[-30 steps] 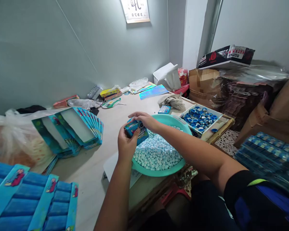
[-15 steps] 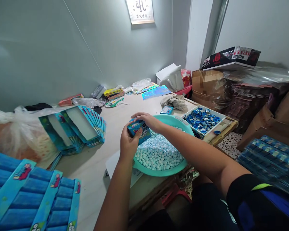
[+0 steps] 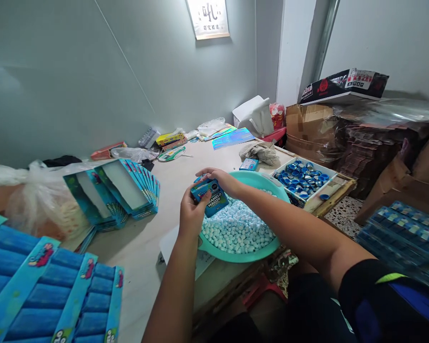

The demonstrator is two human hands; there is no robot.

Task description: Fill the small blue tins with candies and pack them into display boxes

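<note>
A small blue candy box [image 3: 216, 202], lettered "CARAMELO MACIZO", is held tilted over the near left side of a turquoise basin [image 3: 243, 258]. My left hand [image 3: 194, 206] grips its left side, the thumb across the printed front. Over the top edge bends my right hand [image 3: 218, 178], its fingers closed against the box top; what the fingertips touch there is partly hidden. Pale mint-coloured candies [image 3: 241, 238] fill the basin beneath the box.
Right of the basin stands a white tray [image 3: 300, 197] of blue caps. A similar box [image 3: 249, 164] lies behind, by a grey cloth [image 3: 260, 153]. Folded display cartons [image 3: 139, 195] stand left; filled blue cartons [image 3: 53, 281] occupy the near left. Stacked packs [image 3: 403, 228] are at right.
The candy box has tipped slightly and its front shows a little more. Both hands keep their hold on it. The view has shifted slightly.
</note>
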